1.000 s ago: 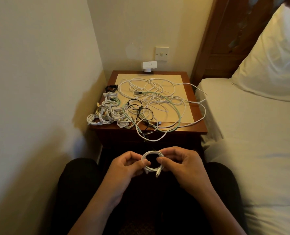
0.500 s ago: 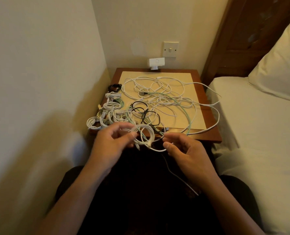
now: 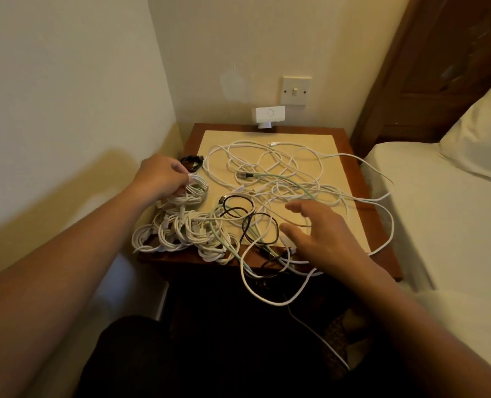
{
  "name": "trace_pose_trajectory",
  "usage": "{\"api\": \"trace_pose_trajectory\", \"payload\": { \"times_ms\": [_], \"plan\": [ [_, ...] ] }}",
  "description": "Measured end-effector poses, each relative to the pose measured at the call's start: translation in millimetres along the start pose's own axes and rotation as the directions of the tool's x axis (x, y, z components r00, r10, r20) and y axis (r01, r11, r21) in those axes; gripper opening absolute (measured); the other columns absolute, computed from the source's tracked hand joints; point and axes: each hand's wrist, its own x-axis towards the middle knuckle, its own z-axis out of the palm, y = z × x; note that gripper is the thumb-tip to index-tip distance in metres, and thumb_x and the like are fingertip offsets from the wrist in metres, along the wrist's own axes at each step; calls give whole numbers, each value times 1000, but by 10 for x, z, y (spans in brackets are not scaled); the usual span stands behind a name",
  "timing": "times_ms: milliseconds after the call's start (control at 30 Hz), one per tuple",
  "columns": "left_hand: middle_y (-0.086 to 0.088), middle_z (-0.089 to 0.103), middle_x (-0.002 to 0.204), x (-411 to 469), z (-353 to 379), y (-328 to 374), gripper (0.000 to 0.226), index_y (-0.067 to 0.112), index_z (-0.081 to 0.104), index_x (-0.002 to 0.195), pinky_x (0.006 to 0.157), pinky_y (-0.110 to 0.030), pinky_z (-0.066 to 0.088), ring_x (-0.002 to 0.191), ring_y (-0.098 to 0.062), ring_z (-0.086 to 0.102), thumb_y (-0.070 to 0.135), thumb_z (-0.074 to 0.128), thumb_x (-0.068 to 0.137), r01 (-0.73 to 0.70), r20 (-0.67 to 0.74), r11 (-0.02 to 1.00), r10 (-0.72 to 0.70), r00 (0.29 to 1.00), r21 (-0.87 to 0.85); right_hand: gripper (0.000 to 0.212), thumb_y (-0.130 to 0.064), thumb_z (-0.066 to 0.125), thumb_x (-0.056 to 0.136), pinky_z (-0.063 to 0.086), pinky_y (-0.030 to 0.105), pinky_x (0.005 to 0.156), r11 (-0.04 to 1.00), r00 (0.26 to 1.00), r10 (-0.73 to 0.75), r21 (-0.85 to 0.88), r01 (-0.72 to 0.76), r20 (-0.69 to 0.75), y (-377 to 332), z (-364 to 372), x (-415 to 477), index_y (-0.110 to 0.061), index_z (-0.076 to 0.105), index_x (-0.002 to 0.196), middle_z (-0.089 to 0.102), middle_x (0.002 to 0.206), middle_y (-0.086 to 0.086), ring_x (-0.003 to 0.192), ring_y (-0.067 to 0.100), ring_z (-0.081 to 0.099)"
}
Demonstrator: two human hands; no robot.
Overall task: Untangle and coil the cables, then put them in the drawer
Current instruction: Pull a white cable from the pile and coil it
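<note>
White coil (image 3: 196, 187) in tight grip of left hand (image 3: 161, 176); right hand (image 3: 323, 229) flat, fingers (image 3: 297, 207) apart, above tangle (image 3: 270, 179).

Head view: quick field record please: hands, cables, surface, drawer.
left hand: grips white coil at the far end of the coiled pile
right hand: open, over the loose tangle, holds nothing
loose tangle: white, pale green and black cables, some hanging off the front edge
surface: nightstand with beige mat
drawer: not visible
</note>
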Motion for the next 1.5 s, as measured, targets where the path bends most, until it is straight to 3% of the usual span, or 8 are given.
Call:
{"api": "trace_pose_trajectory", "payload": {
  "times_ms": [233, 433, 767, 967, 1100, 1300, 1400, 1500],
  "plan": [
    [3, 68, 83, -55, -76, 136, 17, 19, 78, 96, 73, -30, 45, 76, -16, 59, 35, 75, 90, -190, -63, 931, 220, 973, 311, 25, -33, 57, 105, 46, 31, 69, 992, 990, -22, -118, 39, 139, -65, -145, 444, -20, 75, 94, 73, 82, -6, 72, 7, 62],
    [-1, 75, 98, -217, -267, 370, 16, 22, 78, 102, 69, -27, 41, 81, -16, 61, 32, 69, 92, -311, -111, 905, 355, 928, 290, 16, -31, 60, 103, 50, 16, 64, 994, 989, -103, 26, 106, -102, -389, -819, 633, -26, 75, 106, 72, 84, -12, 73, 2, 69],
    [5, 69, 102, -774, -610, 1031, 22, 23, 69, 115, 62, -13, 36, 81, 2, 59, 32, 69, 95, -496, -169, 866, 498, 851, 53, 19, -27, 64, 102, 63, 35, 82, 866, 916, -163, 392, 310, -366, -1021, -1770, 525, -16, 74, 113, 79, 96, -1, 84, 16, 77],
    [6, 61, 113, -1140, -711, 1501, 56, 27, 52, 137, 76, -30, 53, 98, -11, 64, 53, 70, 91, -556, -110, 818, 545, 831, -149, 23, -25, 62, 102, 63, 37, 89, 691, 895, -168, 598, 406, -414, -1463, -2137, 158, -12, 70, 119, 78, 106, 5, 97, 20, 76],
    [5, 71, 95, -1371, -843, 1759, 15, 21, 69, 107, 72, -29, 51, 88, -15, 68, 32, 59, 102, -582, -59, 812, 580, 813, -43, 20, -25, 57, 105, 61, 33, 90, 635, 844, -242, 580, 511, -479, -1707, -2431, -189, -16, 69, 118, 77, 110, 3, 102, 16, 75],
    [1, 41, 53, -1744, -1332, 2024, 24, 9, 63, 99, 50, -28, 36, 46, -13, 38, 22, 45, 108, -288, 47, 551, 514, 856, -783, 23, -32, 58, 104, 53, 22, 61, 829, 782, -263, 282, 482, -565, -1539, -2814, -466, -17, 69, 119, 70, 90, 3, 70, 11, 64],
    [3, 33, 56, -1876, -1598, 2115, 19, 9, 67, 98, 49, -26, 27, 50, -13, 28, 22, 56, 104, -436, -24, 581, 582, 813, -687, 20, -34, 57, 104, 44, 13, 52, 938, 789, -309, -30, 347, -531, -1245, -2919, -553, -24, 69, 116, 63, 83, -7, 64, 6, 57],
    [2, 41, 60, -2006, -1749, 2147, 19, 9, 71, 100, 52, -28, 28, 51, -11, 32, 23, 59, 103, -534, -62, 587, 636, 769, -608, 15, -28, 56, 104, 46, 20, 54, 969, 889, -241, -37, 246, -389, -965, -2989, -680, -25, 70, 104, 63, 79, -3, 68, 17, 59]
  ]
}}
